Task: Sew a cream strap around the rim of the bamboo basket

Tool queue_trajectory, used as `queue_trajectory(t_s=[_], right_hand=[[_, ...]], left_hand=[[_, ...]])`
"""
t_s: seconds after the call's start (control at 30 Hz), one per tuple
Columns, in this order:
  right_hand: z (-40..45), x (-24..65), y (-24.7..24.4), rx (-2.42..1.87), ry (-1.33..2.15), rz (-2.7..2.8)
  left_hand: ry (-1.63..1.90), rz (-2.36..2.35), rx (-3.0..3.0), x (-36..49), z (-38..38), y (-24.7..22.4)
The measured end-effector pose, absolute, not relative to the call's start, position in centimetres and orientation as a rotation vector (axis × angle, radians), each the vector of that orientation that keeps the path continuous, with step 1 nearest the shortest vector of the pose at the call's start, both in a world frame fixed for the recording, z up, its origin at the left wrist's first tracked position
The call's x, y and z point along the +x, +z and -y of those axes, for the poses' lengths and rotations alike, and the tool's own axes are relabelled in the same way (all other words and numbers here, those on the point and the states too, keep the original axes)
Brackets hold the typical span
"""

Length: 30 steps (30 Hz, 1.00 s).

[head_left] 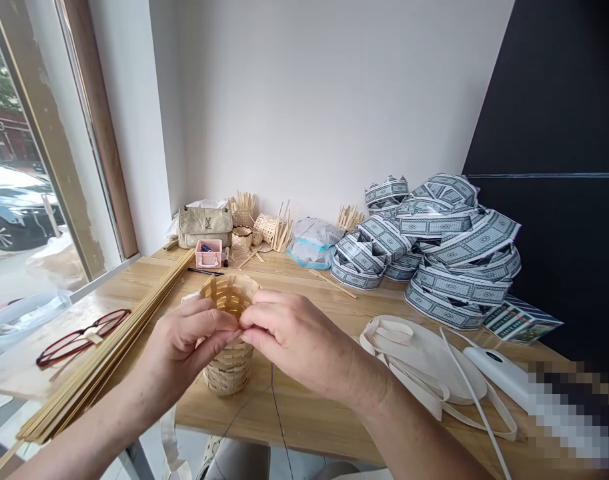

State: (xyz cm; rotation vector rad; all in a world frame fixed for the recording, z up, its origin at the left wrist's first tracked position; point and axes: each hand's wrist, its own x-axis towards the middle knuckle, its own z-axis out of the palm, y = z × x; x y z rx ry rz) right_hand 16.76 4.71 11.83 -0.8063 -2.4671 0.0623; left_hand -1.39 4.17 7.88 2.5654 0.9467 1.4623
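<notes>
A small woven bamboo-strip basket [227, 370] stands upright on the wooden table, its opening facing up. My left hand [194, 333] and my right hand [289, 337] meet at its near rim, thumbs and fingertips pinched together. Whatever lies between the fingertips is too small and hidden to make out. A dark thread [279, 413] hangs from under my right hand past the table's front edge, and a thinner strand slants off to the left. White trim [191, 297] shows at the rim behind my left hand.
Long bamboo strips [109, 340] lie along the left, beside red-framed glasses [84, 337]. Behind are a handbag [205, 227], a pink box [209, 254] and small baskets [241, 237]. Right are stacked patterned bands [449, 260], cream webbing [409, 367] and a white device [499, 377].
</notes>
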Motion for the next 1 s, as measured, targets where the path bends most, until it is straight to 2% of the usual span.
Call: queue_trajectory(t_s=[0.2, 0.37, 0.5, 0.73, 1.0], right_hand=[[-5.0, 17.0, 11.8, -0.874, 0.132, 2.407], [-3.3, 17.7, 10.8, -0.741, 0.233, 2.049], [-1.4, 17.3, 8.9, -0.712, 0.231, 1.777], [-0.3, 15.5, 5.2, -0.852, 0.512, 1.5], [0.2, 14.6, 5.1, -0.925, 0.082, 1.614]], left_hand=[[1.438, -0.961, 2.532, -1.3, -4.4, 8.3], [1.427, -1.019, 2.486, -1.3, -4.4, 8.5], [1.409, -1.053, 2.457, -1.4, -4.3, 8.4], [1.445, -1.093, 2.386, -1.7, -4.0, 8.1], [1.482, -1.125, 2.308, -1.2, -3.7, 8.6]])
